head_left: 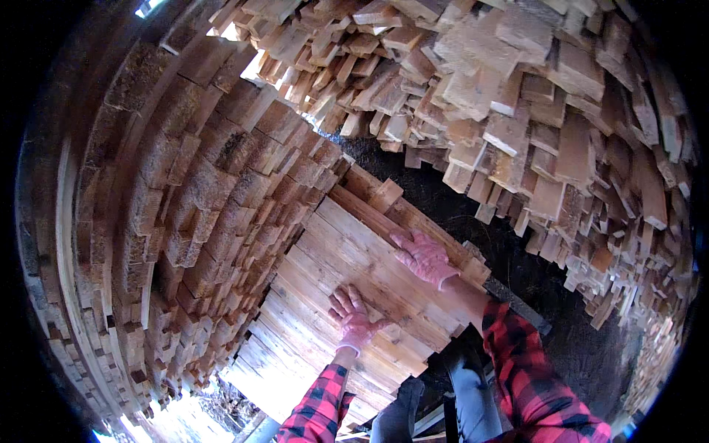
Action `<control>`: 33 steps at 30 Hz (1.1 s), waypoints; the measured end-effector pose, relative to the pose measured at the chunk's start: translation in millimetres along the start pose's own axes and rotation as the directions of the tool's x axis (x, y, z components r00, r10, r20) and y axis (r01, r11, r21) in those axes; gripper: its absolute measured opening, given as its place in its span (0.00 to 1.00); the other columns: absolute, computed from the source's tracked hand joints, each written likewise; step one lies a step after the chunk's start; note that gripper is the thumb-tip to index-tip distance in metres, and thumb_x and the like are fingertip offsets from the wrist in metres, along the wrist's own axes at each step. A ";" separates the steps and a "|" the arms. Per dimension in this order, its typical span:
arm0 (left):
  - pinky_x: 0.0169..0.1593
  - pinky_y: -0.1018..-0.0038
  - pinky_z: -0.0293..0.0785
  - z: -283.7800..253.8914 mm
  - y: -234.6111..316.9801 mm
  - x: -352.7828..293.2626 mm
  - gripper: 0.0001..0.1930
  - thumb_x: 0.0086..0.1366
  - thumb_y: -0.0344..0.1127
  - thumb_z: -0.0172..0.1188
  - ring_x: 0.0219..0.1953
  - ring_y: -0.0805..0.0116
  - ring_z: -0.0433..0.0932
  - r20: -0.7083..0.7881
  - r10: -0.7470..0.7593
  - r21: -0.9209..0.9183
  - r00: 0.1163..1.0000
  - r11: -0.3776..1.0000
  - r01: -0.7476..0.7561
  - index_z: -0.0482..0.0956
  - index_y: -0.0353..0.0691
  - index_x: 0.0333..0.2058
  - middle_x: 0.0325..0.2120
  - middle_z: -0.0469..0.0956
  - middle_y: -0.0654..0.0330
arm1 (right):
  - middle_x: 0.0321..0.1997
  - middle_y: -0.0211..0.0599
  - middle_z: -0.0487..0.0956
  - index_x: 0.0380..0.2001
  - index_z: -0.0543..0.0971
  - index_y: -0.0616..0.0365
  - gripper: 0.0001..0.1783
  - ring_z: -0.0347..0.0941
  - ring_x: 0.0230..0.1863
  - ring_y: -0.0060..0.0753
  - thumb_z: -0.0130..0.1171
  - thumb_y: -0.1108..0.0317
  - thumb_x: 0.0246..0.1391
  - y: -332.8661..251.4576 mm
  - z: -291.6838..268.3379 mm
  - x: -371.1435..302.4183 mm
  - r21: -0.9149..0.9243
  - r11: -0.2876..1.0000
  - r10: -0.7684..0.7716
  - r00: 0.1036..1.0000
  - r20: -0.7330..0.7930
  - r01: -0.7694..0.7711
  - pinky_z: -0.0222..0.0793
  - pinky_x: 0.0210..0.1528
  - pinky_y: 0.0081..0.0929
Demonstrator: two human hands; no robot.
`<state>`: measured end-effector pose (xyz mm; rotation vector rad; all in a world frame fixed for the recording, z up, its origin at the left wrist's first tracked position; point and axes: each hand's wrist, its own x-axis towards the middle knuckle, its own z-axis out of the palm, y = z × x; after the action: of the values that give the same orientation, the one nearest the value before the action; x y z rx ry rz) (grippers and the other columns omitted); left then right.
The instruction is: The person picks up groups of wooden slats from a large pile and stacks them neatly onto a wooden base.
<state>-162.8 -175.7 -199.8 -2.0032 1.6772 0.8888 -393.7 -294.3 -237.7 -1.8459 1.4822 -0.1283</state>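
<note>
Flat layer of pale, long wooden boards [306, 258] lies side by side beneath both hands, seams mostly close; layer looks largely laid, by judgement. Near-right ends stepped; evening them may remain. Pink-gloved left hand [353, 322] rests on the boards, grip spread; pink-gloved right hand [426, 258] near the far-right edge, fingers likewise spread, pinching nothing. Short brown wooden block [385, 196] sits beyond that edge. Left: tight against tall brown timber stack [199, 184]. Right: dark ground strip [509, 255] gives room before jagged, pale lumber pile [517, 111].
</note>
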 end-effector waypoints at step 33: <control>0.64 0.59 0.68 -827.7 402.8 -380.4 0.36 0.57 0.46 0.73 0.60 0.49 0.73 -0.801 0.547 0.509 -0.241 0.412 -0.756 0.72 0.36 0.61 0.56 0.76 0.44 | 0.68 0.56 0.67 0.62 0.75 0.49 0.32 0.59 0.72 0.59 0.59 0.47 0.58 -300.8 -662.3 -297.2 -0.553 0.761 -0.589 -0.003 -0.808 -0.339 0.46 0.75 0.62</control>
<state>-401.6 -521.1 703.3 -1.4590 3.8244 -0.2984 -586.1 -341.6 522.7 -2.6246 2.5020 -1.6843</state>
